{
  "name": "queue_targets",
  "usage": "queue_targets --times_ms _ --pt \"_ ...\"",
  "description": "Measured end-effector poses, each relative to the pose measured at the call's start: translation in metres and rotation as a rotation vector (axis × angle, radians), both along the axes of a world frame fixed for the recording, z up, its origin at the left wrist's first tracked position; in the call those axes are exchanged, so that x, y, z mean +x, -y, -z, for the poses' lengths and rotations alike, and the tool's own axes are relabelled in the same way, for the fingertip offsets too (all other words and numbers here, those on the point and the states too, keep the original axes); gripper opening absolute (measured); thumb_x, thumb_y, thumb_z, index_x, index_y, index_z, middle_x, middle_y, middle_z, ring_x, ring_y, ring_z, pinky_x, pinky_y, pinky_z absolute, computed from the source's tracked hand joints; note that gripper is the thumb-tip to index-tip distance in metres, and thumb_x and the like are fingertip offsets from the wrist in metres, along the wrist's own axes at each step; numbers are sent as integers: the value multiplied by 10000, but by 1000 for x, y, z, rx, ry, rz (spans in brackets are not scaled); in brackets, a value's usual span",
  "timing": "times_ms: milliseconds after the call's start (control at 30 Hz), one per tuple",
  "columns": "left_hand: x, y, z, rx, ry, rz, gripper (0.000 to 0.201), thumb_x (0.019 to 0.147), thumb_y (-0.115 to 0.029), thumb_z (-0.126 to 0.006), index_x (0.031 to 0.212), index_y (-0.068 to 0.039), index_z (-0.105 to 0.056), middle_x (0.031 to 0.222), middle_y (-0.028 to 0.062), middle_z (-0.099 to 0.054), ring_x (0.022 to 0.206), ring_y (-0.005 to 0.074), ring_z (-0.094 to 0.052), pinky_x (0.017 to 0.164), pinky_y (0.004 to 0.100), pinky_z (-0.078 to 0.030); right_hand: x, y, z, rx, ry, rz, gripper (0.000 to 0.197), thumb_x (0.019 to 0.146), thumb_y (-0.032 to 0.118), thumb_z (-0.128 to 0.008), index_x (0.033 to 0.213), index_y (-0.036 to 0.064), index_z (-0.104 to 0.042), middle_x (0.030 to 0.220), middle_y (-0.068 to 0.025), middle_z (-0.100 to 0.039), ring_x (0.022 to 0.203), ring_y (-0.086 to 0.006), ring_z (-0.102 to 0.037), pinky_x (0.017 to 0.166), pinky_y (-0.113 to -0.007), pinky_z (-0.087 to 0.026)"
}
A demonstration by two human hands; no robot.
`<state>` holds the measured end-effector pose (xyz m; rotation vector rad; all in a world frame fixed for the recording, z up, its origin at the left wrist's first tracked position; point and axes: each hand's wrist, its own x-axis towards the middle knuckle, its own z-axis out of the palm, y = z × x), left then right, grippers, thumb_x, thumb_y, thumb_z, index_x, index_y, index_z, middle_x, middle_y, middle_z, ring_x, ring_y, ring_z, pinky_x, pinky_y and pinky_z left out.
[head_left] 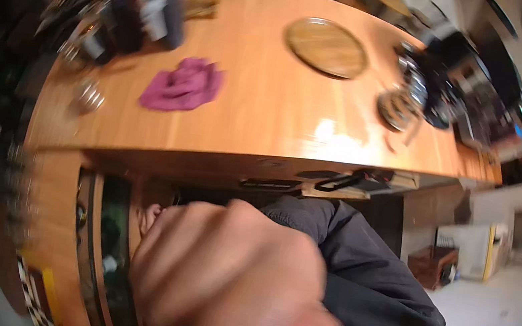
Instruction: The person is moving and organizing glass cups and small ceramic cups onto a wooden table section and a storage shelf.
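My left hand (229, 286) is close in front, large and smeared by motion. Its fingers are curled into a fist, the knuckles upward and the thumb at the lower right; whatever may be inside is hidden. Behind it, my right arm in a dark grey sleeve (383, 296) reaches across from the lower right. Most of my right hand is covered by the left; a few fingertips (149, 217), seemingly its own, show beside the open cabinet space under the table. Nearest above the hands is the front edge of the wooden table (247, 120).
On the table lie a crumpled purple cloth (185, 86) and a round wooden tray (327, 47). A glass (89, 97) and dark canisters (164, 13) stand at left, a jar (398, 109) and dark appliances (475, 87) at right. A brown box (431, 266) sits on the floor.
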<state>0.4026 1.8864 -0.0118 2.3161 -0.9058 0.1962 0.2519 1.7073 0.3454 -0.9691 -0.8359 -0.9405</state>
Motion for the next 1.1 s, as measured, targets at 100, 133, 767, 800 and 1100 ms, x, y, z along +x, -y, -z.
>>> queue_targets --times_ms 100,133,767,800,1100 --pt "-85 64 23 56 -181 345 294 909 -219 -701 1144 -50 -647 988 126 -699 931 305 -669 827 410 -533 -91 45 40 -191 -322 229 514 1039 304 -489 622 28 -369 587 -133 -420 518 -319 -493 473 -400 -357" --pt "-115 84 34 94 -245 453 297 907 -220 -705 1144 -49 -647 981 125 -701 922 299 -672 820 407 -536 -125 59 58 -295 -459 270 486 1034 287 -510 649 14 -394 608 -145 -437 555 -344 -510 508 -417 -375" --pt "-709 487 141 1179 -492 1690 438 870 -341 -778 1166 -34 -679 951 150 -737 956 243 -700 869 361 -539 -809 138 368 706 -1895 1318 408 957 447 -643 1121 74 -663 953 -126 -715 920 -279 -698 807 -397 -530" --pt "-739 503 152 1244 -392 1704 451 873 -390 -766 1140 -33 -705 987 149 -741 998 251 -690 899 362 -524 -833 140 395 762 -1946 1341 395 955 439 -648 1104 75 -674 972 -122 -720 937 -273 -700 823 -383 -533" --pt "-1044 671 229 1521 -728 1742 450 900 -435 -731 1105 -34 -743 979 87 -745 843 183 -670 796 340 -530 -1039 37 645 1036 -2678 648 363 930 367 -597 1166 121 -723 1200 -136 -707 1161 -300 -658 968 -411 -521"
